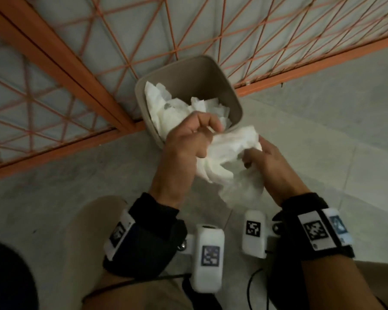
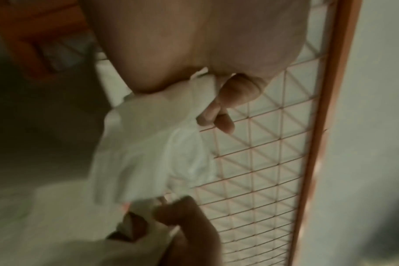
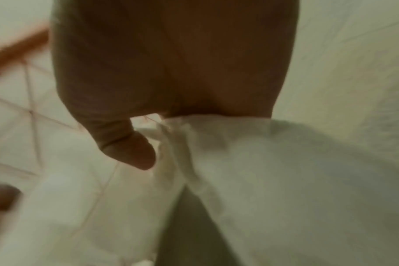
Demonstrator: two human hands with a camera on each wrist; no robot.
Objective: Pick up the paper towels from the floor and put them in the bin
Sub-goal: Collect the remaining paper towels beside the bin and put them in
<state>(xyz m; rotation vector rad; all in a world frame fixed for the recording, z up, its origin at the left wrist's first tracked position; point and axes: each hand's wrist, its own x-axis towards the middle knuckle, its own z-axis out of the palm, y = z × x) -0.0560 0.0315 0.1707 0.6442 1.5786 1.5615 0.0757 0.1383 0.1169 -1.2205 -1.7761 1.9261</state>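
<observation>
A beige bin stands on the floor against an orange grid panel, with crumpled white paper towels inside it. Both my hands hold one bunch of white paper towel just in front of the bin's near rim. My left hand grips its left side with curled fingers. My right hand clutches its right side. In the left wrist view the towel hangs from my left hand. In the right wrist view the towel fills the frame below my right hand.
The orange metal frame with wire grid runs behind and to the left of the bin. Grey tiled floor spreads to the right. My knee in beige trousers sits at the lower left.
</observation>
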